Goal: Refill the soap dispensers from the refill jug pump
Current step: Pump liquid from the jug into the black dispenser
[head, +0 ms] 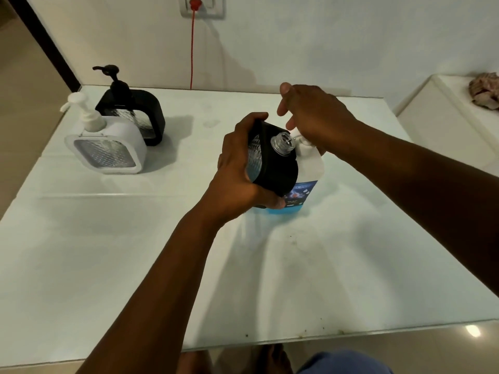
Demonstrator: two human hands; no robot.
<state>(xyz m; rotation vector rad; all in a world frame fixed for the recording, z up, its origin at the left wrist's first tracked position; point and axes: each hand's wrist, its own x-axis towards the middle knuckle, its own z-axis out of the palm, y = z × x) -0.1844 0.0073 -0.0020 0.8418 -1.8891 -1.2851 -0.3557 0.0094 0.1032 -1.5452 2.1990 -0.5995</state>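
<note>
An uncapped black dispenser is gripped by the left hand, fingers curled round it, tilted at the refill jug at centre worktop. The jug's pump is pressed by the right hand, fingers loosely spread. Filling is judged underway; the neck must be kept under the spout at its 3 o'clock.

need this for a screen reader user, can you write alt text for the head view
A person's left hand grips a tilted black dispenser with its open neck at the spout of a refill jug, while the right hand presses the jug's pump. A white dispenser and another black one stand at the table's far left.
</note>
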